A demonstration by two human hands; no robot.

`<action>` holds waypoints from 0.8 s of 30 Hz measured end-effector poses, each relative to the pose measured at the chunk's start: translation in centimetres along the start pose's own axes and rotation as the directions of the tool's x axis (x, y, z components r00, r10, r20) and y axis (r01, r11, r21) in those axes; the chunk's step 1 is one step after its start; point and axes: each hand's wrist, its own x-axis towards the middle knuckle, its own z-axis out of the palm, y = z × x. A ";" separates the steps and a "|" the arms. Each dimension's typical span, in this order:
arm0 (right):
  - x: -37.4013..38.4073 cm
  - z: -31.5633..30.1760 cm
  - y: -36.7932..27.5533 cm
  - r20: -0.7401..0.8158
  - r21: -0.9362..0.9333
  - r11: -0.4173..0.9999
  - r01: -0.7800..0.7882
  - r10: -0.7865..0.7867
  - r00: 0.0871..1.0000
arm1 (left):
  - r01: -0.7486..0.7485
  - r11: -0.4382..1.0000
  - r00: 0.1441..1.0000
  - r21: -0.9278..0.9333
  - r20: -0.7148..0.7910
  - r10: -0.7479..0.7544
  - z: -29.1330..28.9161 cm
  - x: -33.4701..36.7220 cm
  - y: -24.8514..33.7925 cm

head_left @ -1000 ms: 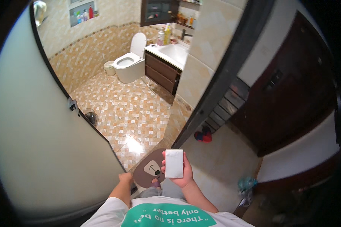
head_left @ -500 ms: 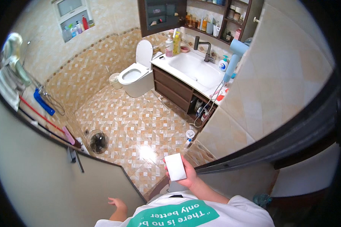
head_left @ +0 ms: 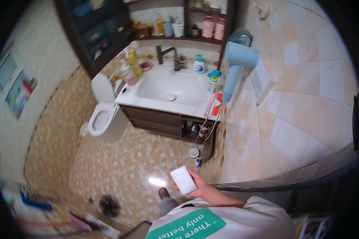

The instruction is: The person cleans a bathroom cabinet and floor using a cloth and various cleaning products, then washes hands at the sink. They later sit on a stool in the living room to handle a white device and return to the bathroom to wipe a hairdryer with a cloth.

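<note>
Head view: right hand (head_left: pixel 198 186) grips a white rectangular block (head_left: pixel 183 180); left hand unseen.

So, quick count: one white pad (head_left: pixel 183 180) in one hand (head_left: pixel 198 186), one toilet (head_left: pixel 101 115), one sink (head_left: pixel 169 85) with one dark faucet (head_left: pixel 168 55), one blue hair dryer (head_left: pixel 236 65), one floor drain (head_left: pixel 109 206), and two pink bottles (head_left: pixel 208 27) on the shelf (head_left: pixel 175 38).

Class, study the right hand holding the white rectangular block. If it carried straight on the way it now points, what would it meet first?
The right hand holds the white block, pointing up-left across the picture. Its path seems to cross bare patterned floor toward the toilet. Probably free until then, though depth is unclear.
</note>
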 end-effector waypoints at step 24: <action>2.5 5.2 -7.9 -0.087 0.102 0.493 0.864 -0.861 0.501 | -0.654 -0.367 -0.345 -0.662 -0.170 0.923 -28.1 -16.0 72.1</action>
